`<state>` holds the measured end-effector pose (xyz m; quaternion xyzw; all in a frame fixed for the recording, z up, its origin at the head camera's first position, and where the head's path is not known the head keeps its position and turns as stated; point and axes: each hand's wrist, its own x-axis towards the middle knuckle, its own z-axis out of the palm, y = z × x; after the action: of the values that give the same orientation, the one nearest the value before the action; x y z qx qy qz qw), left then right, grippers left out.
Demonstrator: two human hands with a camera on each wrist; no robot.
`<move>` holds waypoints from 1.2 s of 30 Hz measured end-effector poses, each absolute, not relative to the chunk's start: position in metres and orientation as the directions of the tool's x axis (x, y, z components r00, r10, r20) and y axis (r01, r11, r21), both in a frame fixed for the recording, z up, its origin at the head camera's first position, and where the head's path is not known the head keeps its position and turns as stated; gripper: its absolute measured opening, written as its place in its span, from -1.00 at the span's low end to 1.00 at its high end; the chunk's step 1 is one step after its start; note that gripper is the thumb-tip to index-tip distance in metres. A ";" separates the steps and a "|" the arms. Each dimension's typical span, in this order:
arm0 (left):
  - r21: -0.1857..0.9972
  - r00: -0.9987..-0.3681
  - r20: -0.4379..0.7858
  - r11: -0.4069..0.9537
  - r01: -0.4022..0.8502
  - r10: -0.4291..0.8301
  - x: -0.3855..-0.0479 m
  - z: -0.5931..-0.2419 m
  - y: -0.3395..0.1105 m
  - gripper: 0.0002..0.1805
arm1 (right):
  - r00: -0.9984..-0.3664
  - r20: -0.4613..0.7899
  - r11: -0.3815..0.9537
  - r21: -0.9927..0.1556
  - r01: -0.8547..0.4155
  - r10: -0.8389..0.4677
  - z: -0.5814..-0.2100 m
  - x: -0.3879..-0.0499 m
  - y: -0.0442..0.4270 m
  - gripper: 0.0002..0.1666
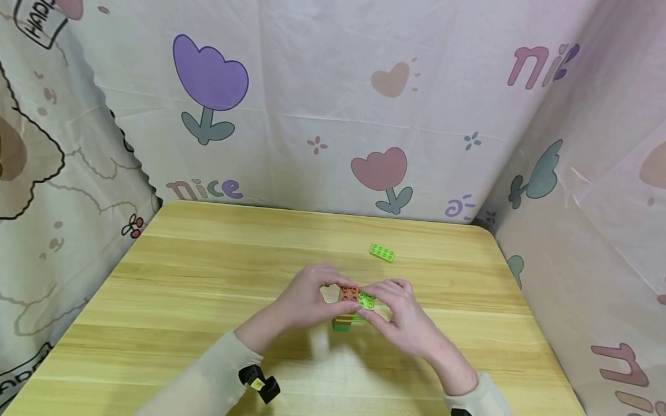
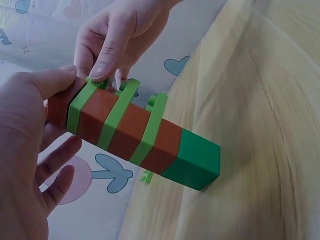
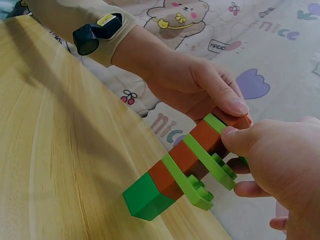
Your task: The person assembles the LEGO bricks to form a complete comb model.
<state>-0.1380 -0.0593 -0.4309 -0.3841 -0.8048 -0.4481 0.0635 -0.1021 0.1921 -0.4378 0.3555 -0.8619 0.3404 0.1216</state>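
A tower of toy building bricks stands upright on the table, its dark green brick at the bottom. Above that, reddish-brown bricks alternate with thin light green plates that jut out to the right. My left hand pinches the topmost reddish-brown brick between thumb and fingers. From the other side, my right hand grips the jutting end of the uppermost light green plate, thumb near and fingers far. Its fingers partly hide that plate in the right wrist view.
One loose light green plate lies studs up on the wooden table, beyond the tower. A patterned cloth hangs behind the table and along both sides. Each forearm wears a small black device, the left one showing fully.
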 end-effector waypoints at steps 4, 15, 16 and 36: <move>0.691 -0.711 0.424 0.308 0.654 0.561 -0.137 -0.431 -0.059 -0.64 | -0.719 0.451 0.514 -0.504 -0.694 -0.529 -0.438 -0.102 0.192 -0.55; 0.749 -0.729 0.426 0.244 0.616 0.536 -0.134 -0.437 -0.056 -0.68 | -0.713 0.460 0.502 -0.507 -0.701 -0.530 -0.439 -0.102 0.192 -0.57; 0.750 -0.729 0.430 0.238 0.617 0.533 -0.134 -0.438 -0.056 -0.68 | -0.715 0.458 0.503 -0.510 -0.698 -0.528 -0.439 -0.102 0.192 -0.57; 0.742 -0.737 0.424 0.265 0.616 0.526 -0.133 -0.442 -0.055 -0.64 | -0.710 0.446 0.501 -0.506 -0.702 -0.545 -0.436 -0.103 0.193 -0.56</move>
<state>-0.1327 -0.0553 -0.4416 -0.3595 -0.7941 -0.4880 0.0462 -0.1032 0.1934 -0.4357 0.3629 -0.8588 0.3431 0.1147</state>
